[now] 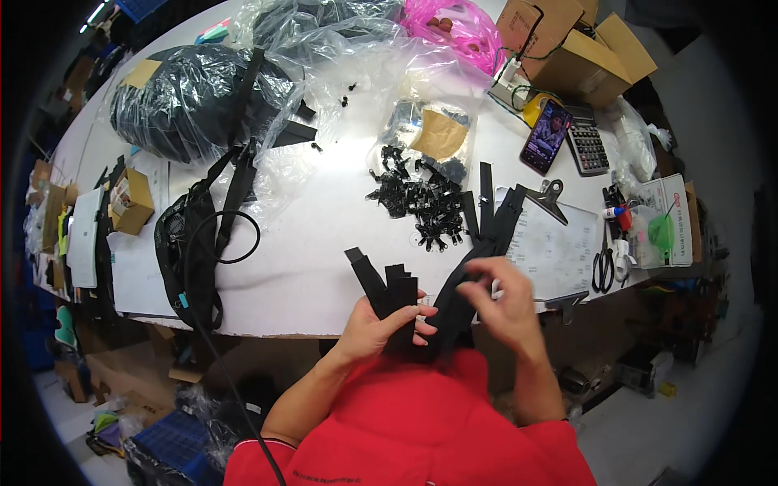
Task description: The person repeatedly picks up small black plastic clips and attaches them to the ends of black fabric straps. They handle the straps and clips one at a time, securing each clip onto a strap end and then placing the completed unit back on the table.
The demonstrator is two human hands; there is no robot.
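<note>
In my left hand is a bunch of black zipper strips, gripped between thumb and fingers, with their flat ends sticking up. My right hand, slightly blurred, hovers over a longer bundle of black zipper strips; its thumb and forefinger are apart and I see nothing between them. That bundle runs from the table down to my lap. Beyond it lies a pile of small black zipper sliders. A single black strip with a small slider lies to the right of the pile.
Behind the sliders sits a clear bag of parts. At right are a clipboard, phone, calculator, scissors and an open carton. A black mesh bag and a plastic-wrapped black bundle occupy the left.
</note>
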